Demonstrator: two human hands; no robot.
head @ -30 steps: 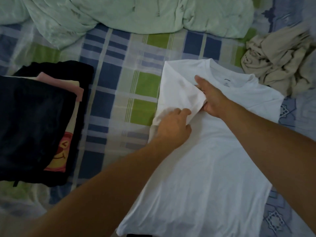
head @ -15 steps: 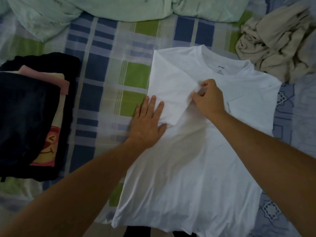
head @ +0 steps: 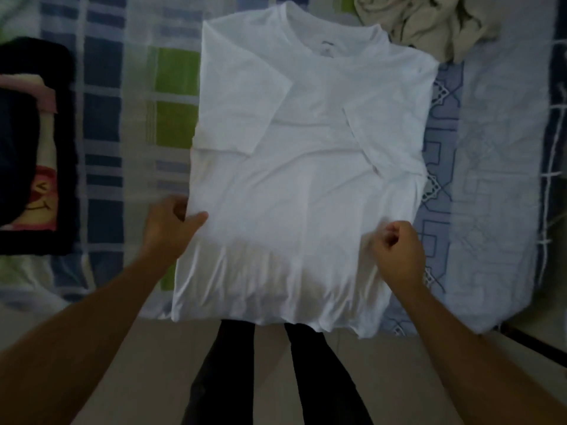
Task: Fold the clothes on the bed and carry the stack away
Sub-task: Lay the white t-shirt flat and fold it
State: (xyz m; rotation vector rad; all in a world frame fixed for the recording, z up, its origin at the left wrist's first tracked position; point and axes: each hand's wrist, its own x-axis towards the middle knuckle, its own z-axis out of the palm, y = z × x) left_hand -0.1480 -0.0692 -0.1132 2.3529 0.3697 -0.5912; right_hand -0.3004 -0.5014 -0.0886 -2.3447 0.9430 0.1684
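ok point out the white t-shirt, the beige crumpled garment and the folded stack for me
white t-shirt (head: 306, 185): head view, middle of its chest
beige crumpled garment (head: 429, 23): head view, middle of the bundle
folded stack (head: 18, 148): head view, dark top layer

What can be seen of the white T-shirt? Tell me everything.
The white T-shirt lies flat on the bed, collar away from the person, a small label inside the round neck. It looks like thin, soft, lightly wrinkled cotton. Both short sleeves are folded inward over the chest. The hem hangs over the bed's near edge. The left hand pinches its left side edge; the right hand grips the fabric near its right side.
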